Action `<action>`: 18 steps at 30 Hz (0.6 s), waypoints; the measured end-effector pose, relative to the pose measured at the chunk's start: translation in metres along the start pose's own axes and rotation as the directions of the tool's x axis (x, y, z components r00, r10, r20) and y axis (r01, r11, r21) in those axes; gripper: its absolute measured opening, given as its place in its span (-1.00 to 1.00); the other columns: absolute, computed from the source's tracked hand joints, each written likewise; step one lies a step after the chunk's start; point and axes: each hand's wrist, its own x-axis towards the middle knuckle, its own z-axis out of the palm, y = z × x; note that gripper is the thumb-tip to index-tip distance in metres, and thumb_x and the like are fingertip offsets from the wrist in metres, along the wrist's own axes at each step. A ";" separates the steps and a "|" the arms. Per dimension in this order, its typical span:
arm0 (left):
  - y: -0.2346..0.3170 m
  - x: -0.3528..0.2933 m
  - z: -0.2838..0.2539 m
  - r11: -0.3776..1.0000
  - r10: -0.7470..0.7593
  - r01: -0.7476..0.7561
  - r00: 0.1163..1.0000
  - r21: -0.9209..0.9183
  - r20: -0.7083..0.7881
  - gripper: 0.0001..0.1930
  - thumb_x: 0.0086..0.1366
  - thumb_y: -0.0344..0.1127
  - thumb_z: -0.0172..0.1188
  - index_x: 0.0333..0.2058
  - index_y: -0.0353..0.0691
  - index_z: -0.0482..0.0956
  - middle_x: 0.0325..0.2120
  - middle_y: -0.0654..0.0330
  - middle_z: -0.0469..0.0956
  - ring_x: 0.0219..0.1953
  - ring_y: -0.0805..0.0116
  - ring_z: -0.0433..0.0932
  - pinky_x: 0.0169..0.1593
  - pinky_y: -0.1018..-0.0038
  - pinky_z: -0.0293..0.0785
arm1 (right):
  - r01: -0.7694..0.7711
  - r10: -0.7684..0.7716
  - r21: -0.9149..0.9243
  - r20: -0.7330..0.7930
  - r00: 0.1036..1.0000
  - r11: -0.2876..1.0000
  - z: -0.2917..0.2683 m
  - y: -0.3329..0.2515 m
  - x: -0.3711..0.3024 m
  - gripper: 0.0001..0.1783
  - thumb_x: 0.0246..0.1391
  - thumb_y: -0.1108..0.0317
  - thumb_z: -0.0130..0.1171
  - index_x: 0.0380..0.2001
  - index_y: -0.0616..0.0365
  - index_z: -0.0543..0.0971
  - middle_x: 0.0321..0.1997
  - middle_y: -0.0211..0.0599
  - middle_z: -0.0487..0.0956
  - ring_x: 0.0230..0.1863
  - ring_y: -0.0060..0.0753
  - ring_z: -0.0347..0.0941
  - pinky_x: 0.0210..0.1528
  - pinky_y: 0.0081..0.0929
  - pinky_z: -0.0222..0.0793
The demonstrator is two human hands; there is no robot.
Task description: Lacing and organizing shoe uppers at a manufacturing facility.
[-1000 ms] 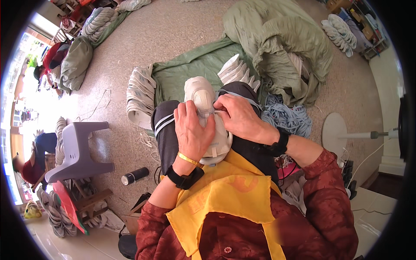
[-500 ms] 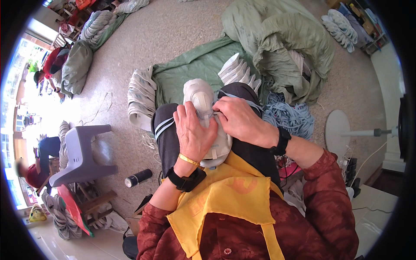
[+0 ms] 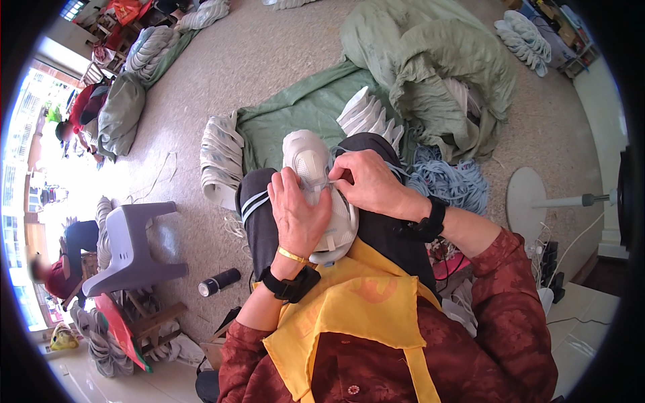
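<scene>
A white sneaker upper point(image 3: 336, 234) lies between my thighs with its toe pointing away from me. My left hand point(image 3: 299, 211) is closed over its left side, thumb and fingers pressing near the lacing area. At the eyelets on the right side, my right hand point(image 3: 371, 183) pinches a thin, pale shoelace point(image 3: 330, 176); the fingertips partly hide it. Loose light-blue laces point(image 3: 255, 205) drape over my left thigh, and more lie across the right one.
Stacked white uppers point(image 3: 222, 158) stand beyond my left knee, others point(image 3: 368, 117) on the green cloth point(image 3: 289, 107). A green sack point(image 3: 430, 54) and a blue lace heap point(image 3: 449, 178) sit to the right. A grey stool point(image 3: 131, 242) and black cylinder point(image 3: 220, 282) are left; people work farther off.
My right hand has drawn slightly in on the lace at the eyelets, its fingers more curled. My left hand has shifted a little, still on the upper. The view has tilted slightly.
</scene>
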 end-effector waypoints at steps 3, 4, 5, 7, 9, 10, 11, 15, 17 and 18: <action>0.002 0.000 -0.002 1.000 0.020 -0.021 1.000 -0.008 -0.006 -0.57 0.05 -0.37 0.40 -0.20 -0.31 0.34 -0.29 -0.03 0.35 -0.17 -0.12 0.38 -0.03 0.09 0.33 | 0.026 -0.026 0.001 0.017 1.000 1.000 0.000 0.005 0.003 -0.86 -0.11 0.56 0.25 -0.41 0.35 0.68 -0.44 0.05 0.68 -0.34 0.12 0.67 -0.24 -0.14 0.57; 0.000 -0.001 -0.002 1.000 0.021 -0.021 1.000 -0.009 -0.007 -0.57 0.05 -0.37 0.40 -0.20 -0.31 0.34 -0.29 -0.03 0.35 -0.17 -0.12 0.38 -0.03 0.09 0.33 | 0.026 -0.026 -0.001 0.017 1.000 1.000 -0.001 0.006 0.004 -0.86 -0.11 0.56 0.25 -0.41 0.35 0.68 -0.44 0.05 0.68 -0.34 0.12 0.67 -0.24 -0.14 0.57; -0.002 -0.001 -0.002 1.000 0.018 -0.017 1.000 -0.016 0.002 -0.56 0.05 -0.37 0.40 -0.20 -0.31 0.34 -0.29 -0.02 0.35 -0.17 -0.11 0.38 -0.03 0.10 0.33 | 0.009 -0.009 0.012 0.068 0.998 1.000 -0.004 0.006 0.006 -0.86 -0.13 0.56 0.25 -0.42 0.35 0.67 -0.45 0.04 0.68 -0.35 0.09 0.67 -0.25 -0.16 0.57; -0.004 0.000 -0.004 1.000 0.016 -0.015 1.000 -0.025 0.008 -0.56 0.04 -0.37 0.41 -0.20 -0.31 0.34 -0.29 -0.02 0.35 -0.17 -0.10 0.38 -0.03 0.10 0.33 | -0.008 0.005 0.022 0.118 0.993 1.000 -0.009 0.006 0.011 -0.86 -0.14 0.56 0.24 -0.42 0.35 0.67 -0.46 0.03 0.67 -0.36 0.06 0.68 -0.27 -0.19 0.57; -0.006 -0.004 -0.006 0.997 0.007 -0.005 0.999 -0.071 0.036 -0.56 0.03 -0.38 0.42 -0.20 -0.31 0.34 -0.28 -0.01 0.34 -0.16 -0.09 0.37 -0.03 0.11 0.34 | -0.013 0.015 -0.012 0.243 0.970 1.000 -0.012 0.006 0.011 -0.88 -0.03 0.56 0.33 -0.35 0.32 0.67 -0.43 -0.14 0.70 -0.39 -0.31 0.68 -0.30 -0.40 0.55; -0.005 -0.004 -0.006 0.997 0.005 -0.002 0.999 -0.072 0.037 -0.56 0.03 -0.38 0.42 -0.20 -0.31 0.34 -0.28 -0.01 0.34 -0.16 -0.09 0.37 -0.03 0.11 0.34 | -0.015 0.017 -0.013 0.245 0.969 1.000 -0.014 0.006 0.011 -0.88 -0.03 0.56 0.33 -0.35 0.32 0.67 -0.43 -0.14 0.70 -0.39 -0.31 0.68 -0.30 -0.40 0.55; -0.005 -0.005 -0.008 0.997 0.007 -0.004 0.999 -0.078 0.037 -0.55 0.03 -0.38 0.42 -0.20 -0.31 0.35 -0.28 0.00 0.34 -0.16 -0.09 0.37 -0.02 0.12 0.34 | -0.052 0.047 0.010 0.260 0.965 0.999 -0.014 0.004 0.011 -0.88 -0.02 0.56 0.34 -0.35 0.31 0.66 -0.42 -0.17 0.70 -0.38 -0.34 0.68 -0.29 -0.41 0.55; -0.006 -0.009 -0.008 0.993 -0.020 0.023 0.999 -0.114 0.032 -0.55 0.01 -0.39 0.44 -0.20 -0.30 0.35 -0.27 0.00 0.34 -0.15 -0.09 0.37 -0.02 0.11 0.35 | -0.102 0.080 0.061 0.295 0.952 0.993 -0.014 0.004 0.008 -0.88 0.01 0.54 0.36 -0.33 0.31 0.65 -0.40 -0.22 0.70 -0.37 -0.40 0.67 -0.26 -0.44 0.56; -0.006 -0.010 -0.008 0.993 -0.016 0.020 0.999 -0.117 0.033 -0.54 0.01 -0.39 0.44 -0.20 -0.30 0.34 -0.27 0.00 0.34 -0.15 -0.09 0.37 -0.02 0.11 0.35 | -0.097 0.071 0.078 0.286 0.956 0.992 -0.013 0.005 0.006 -0.88 0.02 0.55 0.36 -0.34 0.31 0.65 -0.40 -0.24 0.70 -0.36 -0.43 0.66 -0.25 -0.46 0.56; -0.006 -0.009 -0.009 0.993 -0.011 0.016 0.999 -0.119 0.035 -0.53 0.01 -0.39 0.44 -0.19 -0.30 0.34 -0.27 0.00 0.34 -0.15 -0.09 0.37 -0.01 0.11 0.35 | -0.091 0.062 0.096 0.274 0.960 0.991 -0.012 0.006 0.006 -0.89 0.03 0.56 0.36 -0.34 0.31 0.64 -0.40 -0.25 0.70 -0.36 -0.46 0.66 -0.24 -0.48 0.57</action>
